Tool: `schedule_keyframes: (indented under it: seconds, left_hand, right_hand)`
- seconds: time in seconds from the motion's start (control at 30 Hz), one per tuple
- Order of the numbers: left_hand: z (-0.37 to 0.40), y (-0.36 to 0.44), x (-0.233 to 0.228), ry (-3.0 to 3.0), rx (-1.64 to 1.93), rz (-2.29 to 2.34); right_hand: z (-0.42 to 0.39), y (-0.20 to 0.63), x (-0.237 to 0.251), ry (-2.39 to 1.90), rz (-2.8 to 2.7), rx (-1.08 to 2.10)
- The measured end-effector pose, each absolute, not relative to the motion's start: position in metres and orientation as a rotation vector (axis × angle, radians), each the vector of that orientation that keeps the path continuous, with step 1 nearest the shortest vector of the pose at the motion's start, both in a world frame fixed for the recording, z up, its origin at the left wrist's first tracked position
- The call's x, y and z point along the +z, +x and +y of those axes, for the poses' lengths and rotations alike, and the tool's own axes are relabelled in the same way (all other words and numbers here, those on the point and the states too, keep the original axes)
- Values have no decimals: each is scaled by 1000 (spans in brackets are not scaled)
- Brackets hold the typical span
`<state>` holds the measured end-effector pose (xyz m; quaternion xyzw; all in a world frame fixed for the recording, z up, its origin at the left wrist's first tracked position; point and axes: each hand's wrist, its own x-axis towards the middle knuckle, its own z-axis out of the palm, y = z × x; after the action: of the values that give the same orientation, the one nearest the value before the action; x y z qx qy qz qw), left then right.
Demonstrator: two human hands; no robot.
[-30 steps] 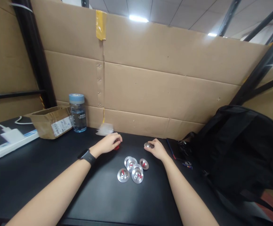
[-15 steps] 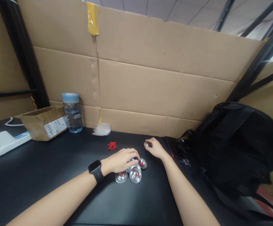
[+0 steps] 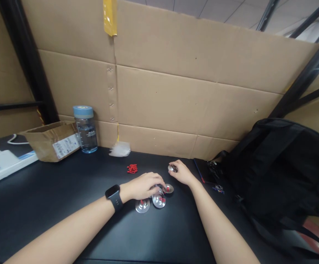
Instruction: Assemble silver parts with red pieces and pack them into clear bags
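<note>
I'm standing by what looks like a makeshift workshop booth: cardboard walls (image 3: 176, 106) framed by black posts (image 3: 29, 62), a black desk (image 3: 143, 238) with a power strip (image 3: 0, 176), panelled ceiling (image 3: 187, 5) overhead.

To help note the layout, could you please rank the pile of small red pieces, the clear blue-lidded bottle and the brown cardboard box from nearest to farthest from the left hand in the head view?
1. Pile of small red pieces: just beyond the left hand, slightly left.
2. Clear blue-lidded bottle: farther back, to the left.
3. Brown cardboard box: left of the bottle.
</note>
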<state>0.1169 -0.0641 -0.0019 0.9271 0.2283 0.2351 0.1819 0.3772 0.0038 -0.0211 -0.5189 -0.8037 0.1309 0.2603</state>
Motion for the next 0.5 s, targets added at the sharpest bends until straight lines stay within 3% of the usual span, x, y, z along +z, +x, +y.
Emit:
schedule_keyframes:
  seconds: [0.5]
  left_hand:
    - [-67,118,1,2639,603,602]
  right_hand:
    - [1,374,-19,-1405,-2197,368]
